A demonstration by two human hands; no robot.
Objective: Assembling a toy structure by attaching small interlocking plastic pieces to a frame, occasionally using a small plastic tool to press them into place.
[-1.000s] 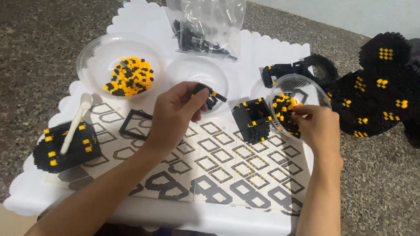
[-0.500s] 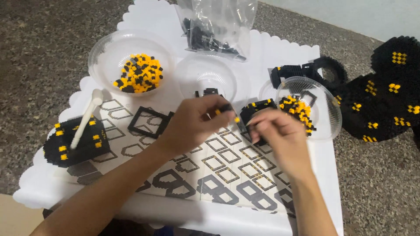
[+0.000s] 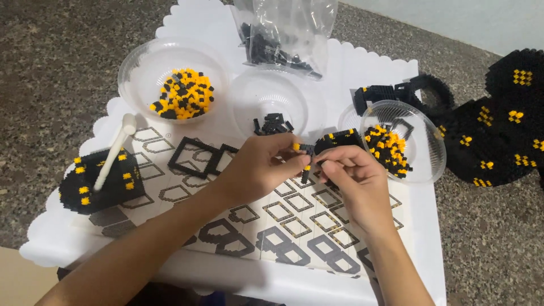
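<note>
I see both hands meet over the middle of the white scalloped tray [image 3: 362, 62], which lies on a speckled stone floor [image 3: 56, 62]. My left hand [image 3: 258, 170] has its grip pinched shut on a small black and yellow brick piece [image 3: 306, 154], thumb and forefinger pressed at its left end. My right hand [image 3: 354, 175] closes its grip on the same piece from the right, fingertips curled in tight. The piece sits just above the printed instruction sheet [image 3: 294, 209], touching a black brick block [image 3: 340, 139] behind it. Just beside the right hand stands a clear bowl of yellow and black bricks [image 3: 396, 141]. A second bowl of mixed bricks [image 3: 175, 76] stands well to the left, with a nearly empty bowl [image 3: 272, 102] between. A white tool [image 3: 116, 150] leans on a black assembly [image 3: 96, 181] at the tray's left edge.
</note>
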